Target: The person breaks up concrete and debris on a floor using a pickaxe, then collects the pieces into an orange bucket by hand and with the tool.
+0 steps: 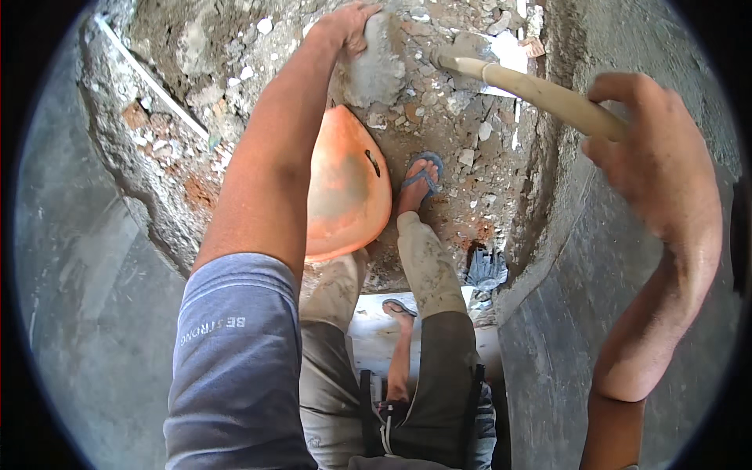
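My left hand (350, 27) reaches to the top of the view, its fingers curled over the upper edge of a rough grey chunk of concrete (374, 70). The chunk stands on rubble just beyond an orange plastic basin (345, 180). On the right, my right hand (658, 149) is closed around the thick, pale wooden handle (548, 98) of a tool, slanting toward the rubble beside the chunk. I cannot make out the tool's head. The basin, partly behind my left forearm, has a grey, dusty bottom and a dark slot near its rim.
Broken rubble (486, 168) lies around my sandalled foot (423, 178). A white strip (149, 78) leans at the left. Smooth grey floor (580, 313) flanks the rough pit edge. Behind my legs another sandalled foot (399, 309) shows near a crumpled grey object (486, 269).
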Demonstrator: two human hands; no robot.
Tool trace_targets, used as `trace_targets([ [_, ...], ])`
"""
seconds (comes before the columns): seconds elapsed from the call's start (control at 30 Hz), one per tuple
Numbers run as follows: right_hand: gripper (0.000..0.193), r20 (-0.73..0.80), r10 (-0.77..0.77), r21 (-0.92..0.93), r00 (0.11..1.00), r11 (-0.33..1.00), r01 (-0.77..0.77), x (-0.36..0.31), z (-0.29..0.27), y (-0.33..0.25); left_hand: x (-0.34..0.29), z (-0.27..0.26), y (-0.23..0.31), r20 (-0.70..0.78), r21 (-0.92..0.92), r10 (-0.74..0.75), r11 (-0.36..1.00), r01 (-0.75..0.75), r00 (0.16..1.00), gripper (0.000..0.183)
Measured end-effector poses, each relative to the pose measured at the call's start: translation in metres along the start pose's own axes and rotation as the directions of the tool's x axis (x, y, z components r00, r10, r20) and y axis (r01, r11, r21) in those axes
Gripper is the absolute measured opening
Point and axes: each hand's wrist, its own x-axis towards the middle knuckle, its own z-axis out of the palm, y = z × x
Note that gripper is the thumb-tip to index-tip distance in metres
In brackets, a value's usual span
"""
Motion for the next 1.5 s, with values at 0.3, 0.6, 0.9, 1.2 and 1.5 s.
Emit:
trace_targets([
  [0.3, 0.021, 0.220, 0.371, -0.002, 0.902, 0.925, -0.379, 0.023, -0.017, -0.004, -0.023, -0.003, 0.030, -0.011, 0.290, -0.147, 0.946, 0.144, 0.989, 0.107],
  [0.6, 0.021, 0.361, 0.624, -0.115, 0.693, 0.768, -0.631, 0.054, -0.060, -0.043, 0.063, -0.025, -0.014, 0.322, 0.583, 0.095, 0.764, -0.276, 0.942, 0.124],
  [0.9, 0.032, 0.238, 0.606, -0.202, 0.759, 0.796, -0.571, 0.018, -0.022, -0.048, -0.058, -0.030, 0.021, 0.347, 0.734, 0.241, 0.532, -0.423, 0.906, 0.097],
  [1.2, 0.049, 0.209, 0.540, -0.115, 0.816, 0.842, -0.528, 0.026, -0.003, -0.042, -0.106, -0.026, -0.034, 0.395, 0.514, 0.206, 0.759, -0.401, 0.896, 0.089],
  [1.5, 0.069, 0.348, 0.390, 0.284, 0.853, 0.823, -0.492, -0.212, -0.005, -0.116, -0.212, -0.041, 0.018, 0.185, 0.157, -0.040, 0.988, 0.011, 0.982, 0.080],
])
